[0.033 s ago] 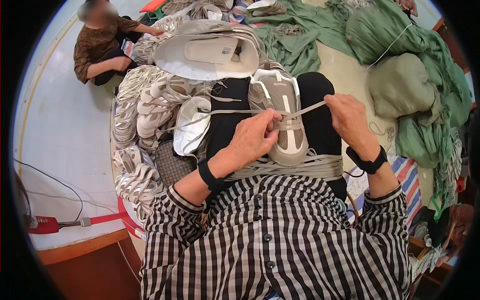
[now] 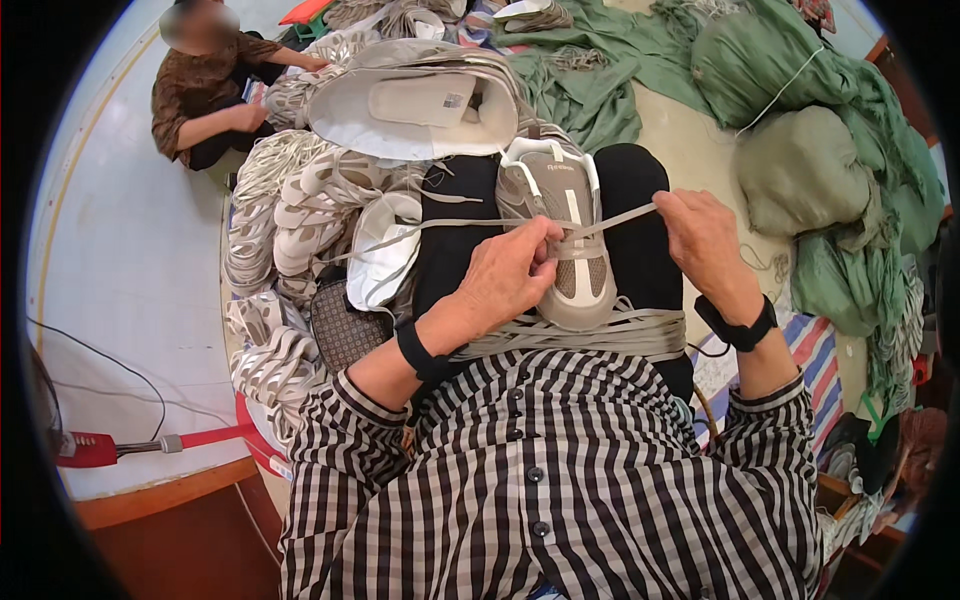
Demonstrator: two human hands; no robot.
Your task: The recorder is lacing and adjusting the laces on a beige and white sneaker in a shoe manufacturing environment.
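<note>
A taupe and white shoe upper point(image 2: 582, 302) lies across my black-clad thighs, its rounded toe toward me. My left hand point(image 2: 505, 272) is closed in a pinch at its lacing, on the flat grey shoelace point(image 2: 622, 219); the exact grip is partly hidden by the fingers. Off to the right, my right hand point(image 2: 703, 240) grips the end of the lace and holds it taut, slanting up from the upper. Another lace length point(image 2: 455, 223) runs leftward over my thigh. A bundle of loose grey laces point(image 2: 630, 335) rests across my lap.
Stacked shoe uppers point(image 2: 310, 215) pile up at my left. A large white-lined upper point(image 2: 420, 105) stands beyond my knees. Green cloth sacks point(image 2: 805, 175) lie at the right. A co-worker point(image 2: 205, 95) sits at far left, handling uppers. A red strap point(image 2: 215, 437) is at lower left.
My right hand has shifted very slightly to the right with the lace end. The co-worker's near hand has moved up a little. My left hand stays put.
</note>
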